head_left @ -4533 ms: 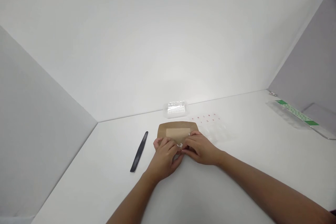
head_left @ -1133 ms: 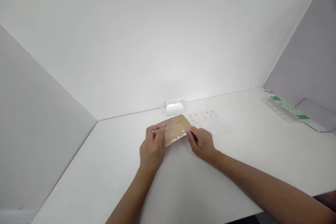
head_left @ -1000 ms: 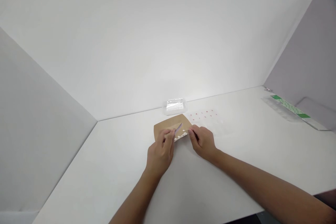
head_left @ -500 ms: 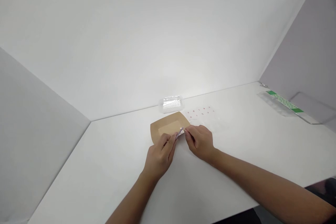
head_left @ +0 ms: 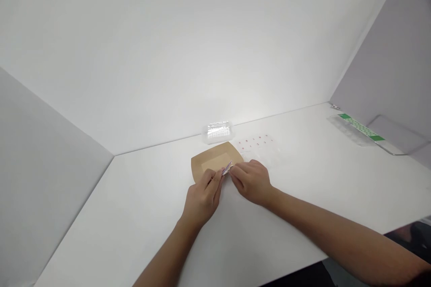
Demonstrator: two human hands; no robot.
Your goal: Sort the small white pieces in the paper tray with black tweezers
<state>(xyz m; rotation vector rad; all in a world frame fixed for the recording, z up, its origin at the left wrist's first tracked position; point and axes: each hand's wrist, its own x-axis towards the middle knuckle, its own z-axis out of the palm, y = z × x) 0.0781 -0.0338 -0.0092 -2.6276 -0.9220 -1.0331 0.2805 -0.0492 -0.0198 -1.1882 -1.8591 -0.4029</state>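
My left hand [head_left: 203, 197] is closed in a pinch on a small, thin whitish packet [head_left: 227, 167] with purple edges. The tip of this packet sticks up beyond my thumb. My right hand [head_left: 252, 181] is also closed, its fingertips pressed together at the packet's right side, right by my left fingertips; what they pinch is mostly hidden. Just behind both hands lies a brown paper tray [head_left: 198, 161], its front edge partly covered by them. A clear plastic bag [head_left: 259, 145] with red printed marks lies flat behind my right hand.
A clear plastic container [head_left: 218, 132] stands against the back wall. At the far right lies a clear package with a green and white strip [head_left: 362, 127], beside a bent metal wire frame [head_left: 395, 153]. Walls border the white table [head_left: 134, 206] at the left, back and right.
My right hand has come slightly left, closing the gap to my left fingertips and the packet. The view has shifted a little; the tray and bag stay in place.
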